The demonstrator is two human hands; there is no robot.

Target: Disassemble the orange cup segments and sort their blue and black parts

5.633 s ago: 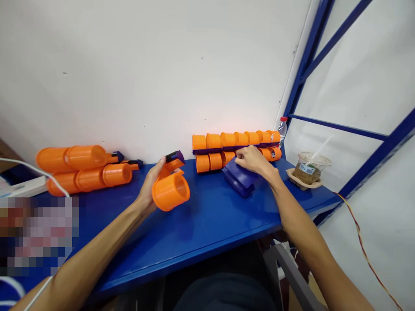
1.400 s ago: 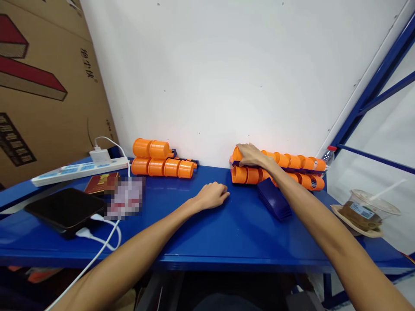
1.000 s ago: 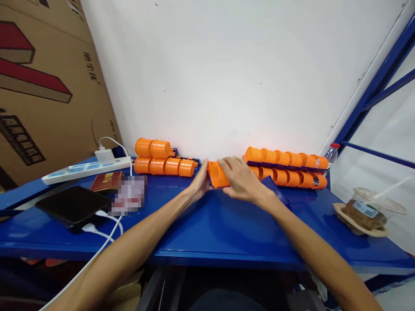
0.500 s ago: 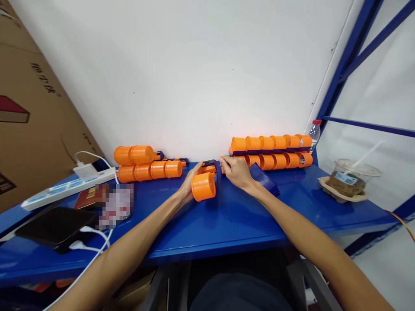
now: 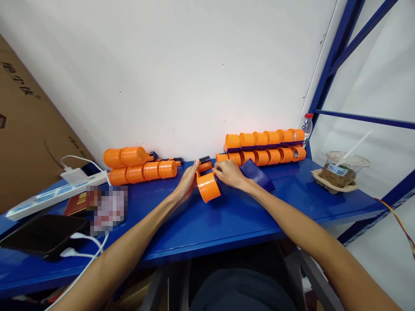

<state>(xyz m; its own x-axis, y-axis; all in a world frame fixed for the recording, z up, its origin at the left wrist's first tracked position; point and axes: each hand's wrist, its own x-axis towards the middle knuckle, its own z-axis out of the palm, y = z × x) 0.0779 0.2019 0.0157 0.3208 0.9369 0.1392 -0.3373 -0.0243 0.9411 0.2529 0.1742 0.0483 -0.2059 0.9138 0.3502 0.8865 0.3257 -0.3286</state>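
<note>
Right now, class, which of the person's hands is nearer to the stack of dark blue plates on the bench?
The right hand: it lies just left of the dark blue plates. The left hand is farther left, beyond the orange cup part.

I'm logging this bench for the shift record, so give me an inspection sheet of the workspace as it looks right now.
Surface: blue shelf top, against a white wall.
Job's things: orange cup piece with a dark clip at its back; two rows of orange cups; assembled orange tubes; stack of blue plates.
Clutter: iced drink cup, water bottle, black tablet.
Hands: left hand and right hand both hold the cup piece.
Cables: white cable; power strip.
Surroundings: cardboard box, blue rack frame.
</note>
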